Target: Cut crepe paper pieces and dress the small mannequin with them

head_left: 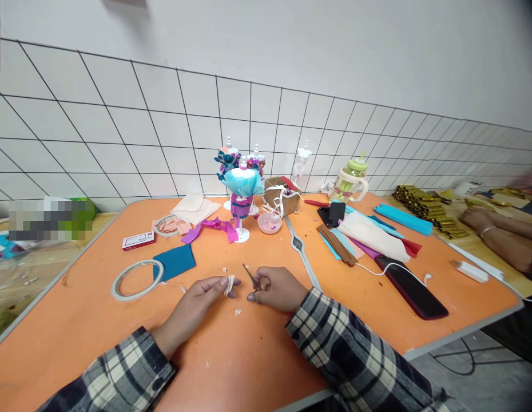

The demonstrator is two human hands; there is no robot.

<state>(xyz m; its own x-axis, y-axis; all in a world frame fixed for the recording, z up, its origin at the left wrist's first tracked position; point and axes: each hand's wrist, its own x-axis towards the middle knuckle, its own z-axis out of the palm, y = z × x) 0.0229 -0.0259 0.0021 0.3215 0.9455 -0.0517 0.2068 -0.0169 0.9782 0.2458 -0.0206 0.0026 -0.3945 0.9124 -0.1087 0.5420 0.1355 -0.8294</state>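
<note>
My left hand (208,296) pinches a small cream piece of crepe paper (229,285) between thumb and fingers. Just to its right, my right hand (280,287) is closed around a pair of small scissors (251,276), whose tip points up and to the left. The scissors and the paper are apart. Tiny cream scraps (238,312) lie on the orange table (249,360) below and above my hands. Beyond them stands a small white dress form (241,203) dressed in purple and light blue crepe paper, with other decorated dress forms (228,163) behind it.
On the left lie a tape roll (137,280), blue paper (175,262) and a small box (138,240). A pink bowl (270,223) and cardboard box (282,195) stand at the back. To the right are folded papers (373,236), a phone (414,289) and a bottle (349,180). Another person's arm (501,229) rests farther right.
</note>
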